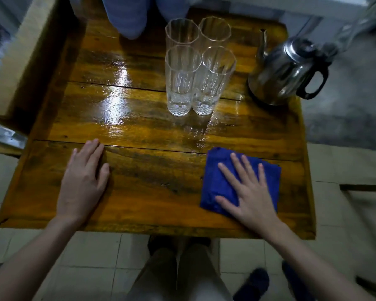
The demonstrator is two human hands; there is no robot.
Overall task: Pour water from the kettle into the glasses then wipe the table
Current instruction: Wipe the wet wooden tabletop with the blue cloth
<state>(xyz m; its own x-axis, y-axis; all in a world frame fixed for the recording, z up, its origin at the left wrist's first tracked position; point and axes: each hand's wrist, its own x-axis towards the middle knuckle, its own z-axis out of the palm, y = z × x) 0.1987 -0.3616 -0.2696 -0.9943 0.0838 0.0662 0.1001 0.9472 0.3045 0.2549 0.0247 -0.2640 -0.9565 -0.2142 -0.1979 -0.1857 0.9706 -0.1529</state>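
Observation:
Several tall clear glasses (pixel 199 64) stand bunched together at the far middle of the wooden table (pixel 152 185); whether they hold water I cannot tell. A steel kettle (pixel 284 70) with a black handle stands to their right, spout pointing away. A folded blue cloth (pixel 217 181) lies near the table's front right. My right hand (pixel 250 192) rests flat on the cloth, fingers spread. My left hand (pixel 85 179) lies flat on the bare wood at the front left, holding nothing.
Another person's knees in blue fabric (pixel 126 16) sit at the far edge. A cardboard box (pixel 20 61) stands left of the table. Tiled floor, my legs and a dark shoe (pixel 256 281) lie below the front edge.

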